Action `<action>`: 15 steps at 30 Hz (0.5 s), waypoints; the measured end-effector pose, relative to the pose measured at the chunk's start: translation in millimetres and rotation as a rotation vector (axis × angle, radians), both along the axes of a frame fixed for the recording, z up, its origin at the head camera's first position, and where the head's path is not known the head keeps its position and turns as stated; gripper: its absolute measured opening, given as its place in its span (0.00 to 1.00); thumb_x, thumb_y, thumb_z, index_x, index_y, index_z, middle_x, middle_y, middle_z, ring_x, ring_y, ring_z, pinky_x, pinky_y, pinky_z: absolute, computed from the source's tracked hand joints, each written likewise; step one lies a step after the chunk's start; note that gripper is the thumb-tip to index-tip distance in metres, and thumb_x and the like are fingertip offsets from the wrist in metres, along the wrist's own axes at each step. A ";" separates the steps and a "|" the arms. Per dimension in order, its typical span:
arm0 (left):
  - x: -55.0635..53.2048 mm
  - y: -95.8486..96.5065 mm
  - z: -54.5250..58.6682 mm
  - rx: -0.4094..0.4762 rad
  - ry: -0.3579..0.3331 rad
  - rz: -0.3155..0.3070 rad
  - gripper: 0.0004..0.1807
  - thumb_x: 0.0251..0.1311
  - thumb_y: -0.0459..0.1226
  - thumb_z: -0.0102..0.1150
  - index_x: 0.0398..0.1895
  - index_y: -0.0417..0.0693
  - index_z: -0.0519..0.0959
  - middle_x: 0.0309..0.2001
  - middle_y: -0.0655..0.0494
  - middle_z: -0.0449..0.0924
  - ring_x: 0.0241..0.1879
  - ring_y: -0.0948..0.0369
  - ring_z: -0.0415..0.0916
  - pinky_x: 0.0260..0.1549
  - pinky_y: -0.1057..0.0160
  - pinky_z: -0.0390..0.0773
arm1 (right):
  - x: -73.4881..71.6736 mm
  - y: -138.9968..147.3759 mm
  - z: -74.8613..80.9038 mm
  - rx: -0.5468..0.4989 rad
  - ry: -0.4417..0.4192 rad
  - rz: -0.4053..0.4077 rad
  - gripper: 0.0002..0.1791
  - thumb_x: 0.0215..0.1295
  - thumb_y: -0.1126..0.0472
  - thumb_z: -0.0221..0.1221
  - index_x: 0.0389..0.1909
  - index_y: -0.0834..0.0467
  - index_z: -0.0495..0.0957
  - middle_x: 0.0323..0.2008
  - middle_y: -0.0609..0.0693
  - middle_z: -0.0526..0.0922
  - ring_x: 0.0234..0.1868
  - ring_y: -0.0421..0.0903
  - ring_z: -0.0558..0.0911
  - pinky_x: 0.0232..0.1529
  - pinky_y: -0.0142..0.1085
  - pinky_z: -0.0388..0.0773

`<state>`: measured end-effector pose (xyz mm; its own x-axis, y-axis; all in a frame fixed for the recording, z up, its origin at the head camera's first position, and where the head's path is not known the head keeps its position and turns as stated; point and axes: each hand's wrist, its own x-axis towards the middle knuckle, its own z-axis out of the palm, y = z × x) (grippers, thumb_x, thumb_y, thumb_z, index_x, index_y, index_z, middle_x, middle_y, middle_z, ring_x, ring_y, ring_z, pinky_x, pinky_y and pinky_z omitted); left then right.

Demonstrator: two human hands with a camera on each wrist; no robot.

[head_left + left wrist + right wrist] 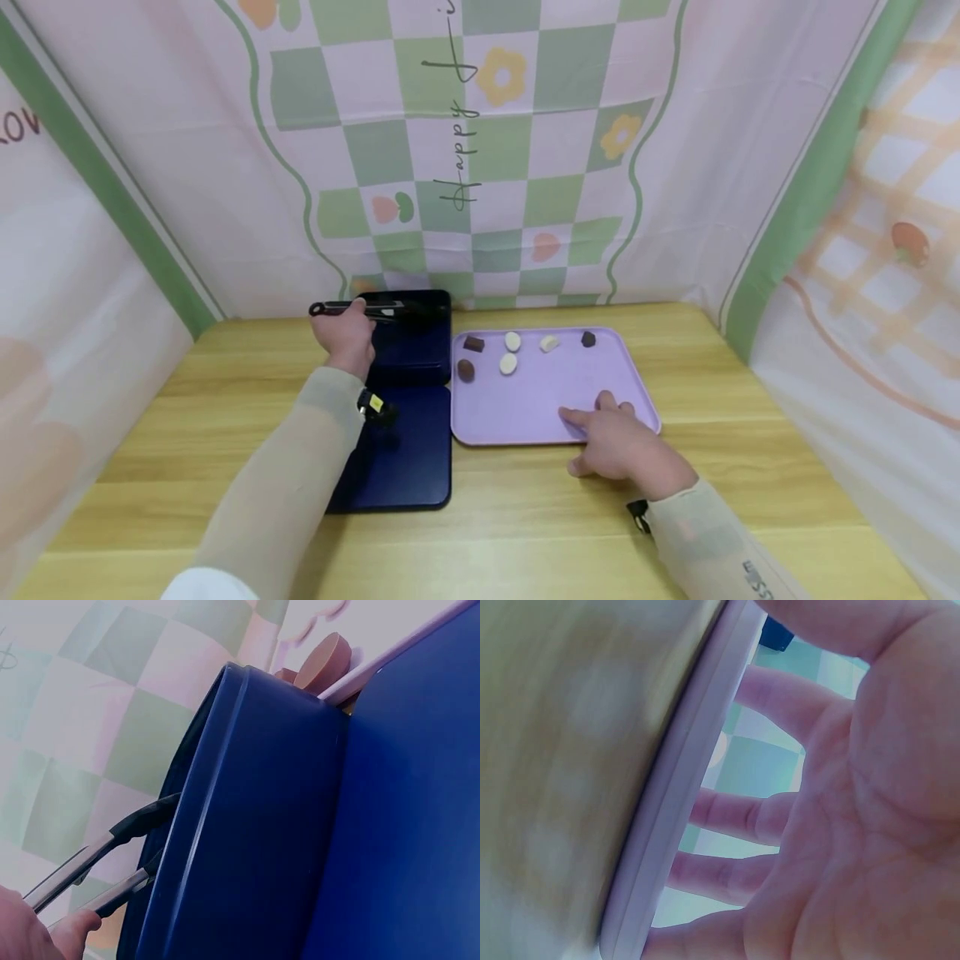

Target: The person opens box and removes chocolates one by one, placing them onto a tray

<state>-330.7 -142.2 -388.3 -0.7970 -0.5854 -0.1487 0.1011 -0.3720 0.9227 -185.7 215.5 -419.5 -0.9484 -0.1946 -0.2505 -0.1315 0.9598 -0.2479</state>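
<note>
My left hand (pixel 347 337) grips black-and-metal tongs (pixel 382 309). In the left wrist view the tongs (pixel 71 874) have their arms apart, and their dark ends pass behind the rim of a dark blue box (pixel 240 817), so the tips are hidden. My right hand (pixel 618 442) is spread at the front right edge of a lilac tray (pixel 517 412), fingers over the tray and thumb outside its near rim. Along the tray's back left lie a dark brown block (pixel 474 343), a brown egg-shaped piece (pixel 466 370) and two white oval pieces (pixel 510 364).
A whitish chunk (pixel 550 343) and a dark faceted piece (pixel 588 339) lie along the tray's back. A flat dark blue panel (pixel 420 475) lies in front of the box, left of the tray. A patterned curtain (pixel 495 150) rises behind the wooden table (pixel 525 533).
</note>
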 end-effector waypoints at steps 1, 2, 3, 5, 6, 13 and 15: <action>0.8 -1.4 0.8 -0.002 -0.008 -0.007 0.28 0.64 0.32 0.64 0.63 0.50 0.63 0.58 0.47 0.72 0.20 0.57 0.70 0.26 0.59 0.79 | -0.2 0.0 -0.4 0.003 0.001 0.001 0.44 0.50 0.49 0.75 0.71 0.47 0.70 0.64 0.74 0.59 0.46 0.63 0.67 0.42 0.55 0.74; 1.3 -2.3 1.3 -0.006 -0.009 -0.007 0.28 0.64 0.32 0.64 0.63 0.50 0.63 0.59 0.47 0.72 0.20 0.57 0.70 0.26 0.59 0.79 | -0.2 0.0 -0.1 0.005 0.002 0.003 0.44 0.51 0.49 0.75 0.71 0.47 0.70 0.65 0.74 0.58 0.46 0.63 0.67 0.42 0.56 0.74; 1.5 -3.4 1.6 -0.004 -0.010 -0.009 0.28 0.64 0.32 0.65 0.64 0.50 0.63 0.60 0.46 0.72 0.20 0.58 0.70 0.25 0.60 0.79 | -0.2 0.0 0.3 0.006 0.004 0.007 0.44 0.51 0.49 0.75 0.71 0.47 0.70 0.66 0.75 0.57 0.46 0.64 0.67 0.43 0.57 0.74; 2.2 -4.8 2.0 -0.004 -0.008 -0.015 0.29 0.64 0.32 0.65 0.64 0.51 0.64 0.62 0.46 0.71 0.19 0.58 0.69 0.24 0.60 0.77 | 0.2 -0.2 1.5 0.006 0.008 0.012 0.44 0.51 0.49 0.75 0.71 0.47 0.70 0.66 0.76 0.57 0.47 0.64 0.67 0.44 0.58 0.74; 2.4 -5.3 2.2 -0.003 -0.009 -0.019 0.29 0.64 0.32 0.65 0.64 0.52 0.64 0.62 0.47 0.71 0.19 0.58 0.68 0.23 0.60 0.77 | 0.5 -0.2 2.5 0.005 0.009 0.014 0.44 0.51 0.48 0.75 0.71 0.47 0.70 0.66 0.76 0.57 0.47 0.64 0.67 0.44 0.59 0.74; 4.1 -3.8 2.6 -0.017 0.007 -0.022 0.27 0.63 0.32 0.66 0.61 0.50 0.65 0.58 0.48 0.73 0.16 0.59 0.64 0.21 0.59 0.74 | 0.8 0.0 3.1 -0.008 -0.005 0.008 0.44 0.51 0.49 0.75 0.71 0.48 0.70 0.66 0.77 0.55 0.48 0.65 0.67 0.45 0.60 0.73; 4.8 -3.3 1.3 -0.036 -0.005 -0.021 0.27 0.63 0.33 0.65 0.62 0.50 0.64 0.56 0.48 0.74 0.16 0.58 0.65 0.25 0.54 0.75 | 1.0 -0.4 2.2 -0.008 -0.003 0.008 0.44 0.51 0.49 0.75 0.71 0.47 0.70 0.66 0.76 0.56 0.47 0.64 0.67 0.44 0.59 0.73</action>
<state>-325.9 -145.4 -386.9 -0.8087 -0.5733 -0.1321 0.0886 -0.3408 0.9360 -184.7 215.1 -417.3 -0.9459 -0.2041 -0.2522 -0.1383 0.9568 -0.2559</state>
